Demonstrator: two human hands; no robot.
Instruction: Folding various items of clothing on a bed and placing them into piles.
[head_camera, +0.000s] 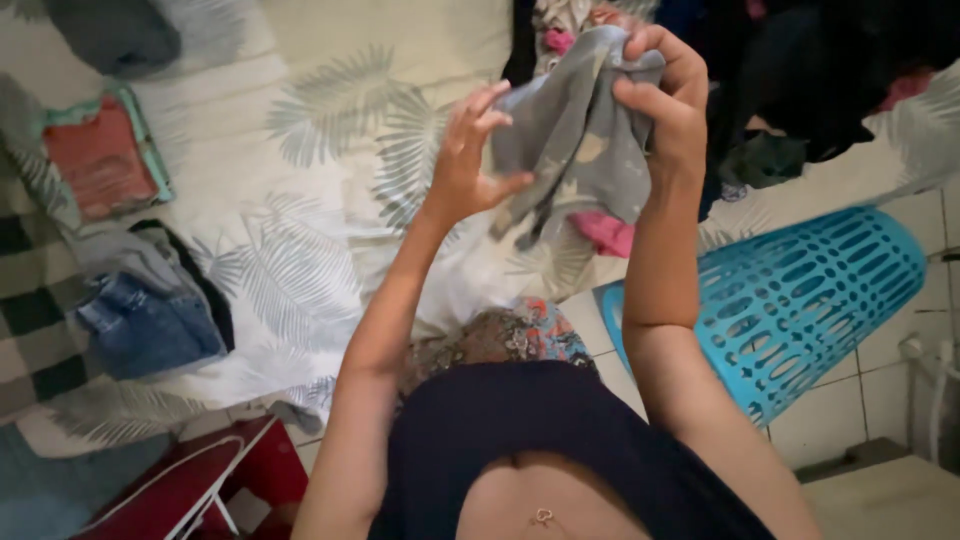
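You are holding a grey cloth (580, 140) up in the air with both hands, above the bed (300, 200). The cloth is soft and floppy. It is grey with pale shapes printed on it, and some of them look a bit like little flowers or blobs in cream. It is all scrunched up at the top, where your hand squeezes it, and the rest hangs down in loose folds. The bottom edge dangles free and touches nothing.

Your right hand (665, 95) is up high. Its fingers are curled tight around the top of the cloth, so it has a good grip. Your left hand (470, 160) is a little lower, on the other side. Its fingers are spread and bent, and the thumb and fingertips pinch the edge of the cloth lightly.

Under the cloth, the bed has a pale sheet with grey leaf pictures. A small pink thing (605, 232) lies on the sheet just below the hanging cloth. Folded blue jeans (145, 320) sit on the bed, well away from your hands. A folded orange cloth with a green edge (100, 160) lies farther up. A blue plastic basket (790, 300) with many holes lies tipped on its side on the tiled floor, near your right arm. A dark heap of clothes (820, 70) sits behind it.
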